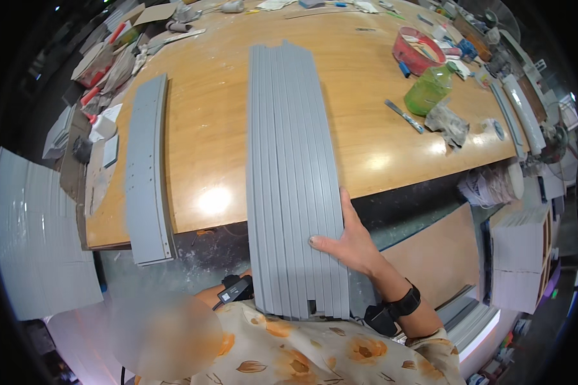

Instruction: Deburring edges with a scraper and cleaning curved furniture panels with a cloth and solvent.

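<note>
A bundle of long grey strips (292, 160), lying side by side, reaches from the middle of the wooden table past its front edge to my body. My right hand (353, 244) grips the bundle's right edge near the front, thumb on top and the other fingers at the side or underneath. My left forearm (207, 296) comes in at the lower left, a strapped device at its wrist, and passes behind the bundle. The strips hide my left hand. One strip has a notch at its near end. Left of the bundle, a stack of grey panels (146, 167) overhangs the table edge.
The wooden table (205, 128) carries a red basin (417, 54), a green bottle (429, 90), a putty knife (404, 116) and a crumpled rag (448, 125) on the right. A white glue bottle (103, 127) stands on the left. Pale stacked panels (38, 237) rise at far left.
</note>
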Demonstrator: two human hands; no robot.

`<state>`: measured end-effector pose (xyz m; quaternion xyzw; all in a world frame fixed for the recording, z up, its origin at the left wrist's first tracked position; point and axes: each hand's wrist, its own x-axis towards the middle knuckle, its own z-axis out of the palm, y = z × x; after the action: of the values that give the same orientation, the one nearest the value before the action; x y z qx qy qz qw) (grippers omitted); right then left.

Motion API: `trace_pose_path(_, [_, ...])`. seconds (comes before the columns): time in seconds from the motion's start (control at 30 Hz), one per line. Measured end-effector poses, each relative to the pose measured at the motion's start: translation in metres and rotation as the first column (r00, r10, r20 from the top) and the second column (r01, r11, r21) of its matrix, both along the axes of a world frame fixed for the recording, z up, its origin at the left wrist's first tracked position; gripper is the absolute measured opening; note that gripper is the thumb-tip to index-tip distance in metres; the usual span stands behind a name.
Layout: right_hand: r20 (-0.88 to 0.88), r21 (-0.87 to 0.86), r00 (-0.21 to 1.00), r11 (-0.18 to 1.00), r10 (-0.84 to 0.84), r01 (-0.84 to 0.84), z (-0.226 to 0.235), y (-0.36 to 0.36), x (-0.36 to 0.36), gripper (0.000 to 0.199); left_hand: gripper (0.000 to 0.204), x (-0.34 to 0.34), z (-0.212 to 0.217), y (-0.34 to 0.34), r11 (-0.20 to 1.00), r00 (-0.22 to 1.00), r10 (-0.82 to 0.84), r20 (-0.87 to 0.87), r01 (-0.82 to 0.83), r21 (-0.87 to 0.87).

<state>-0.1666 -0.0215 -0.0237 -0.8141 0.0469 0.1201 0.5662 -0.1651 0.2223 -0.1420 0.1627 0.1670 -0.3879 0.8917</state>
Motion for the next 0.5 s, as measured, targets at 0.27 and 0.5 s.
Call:
trace_pose_path(0.27, [0.035,-0.436,0.994,0.896,0.104,-0.078,-0.028,-0.028,0.003,0.073,0.067,0.038,0.004,0.006,0.988,0.995,0.097,-0.007,-0.095,0.125])
trace_pose_path(0.5, [0.137,-0.463,0.984,0.885,0.118,-0.041,-0.035,-0.042,-0.001,0.065,0.076,0.033,0.015,0.053,0.969,0.989,0.091,0.119,-0.115,0.218])
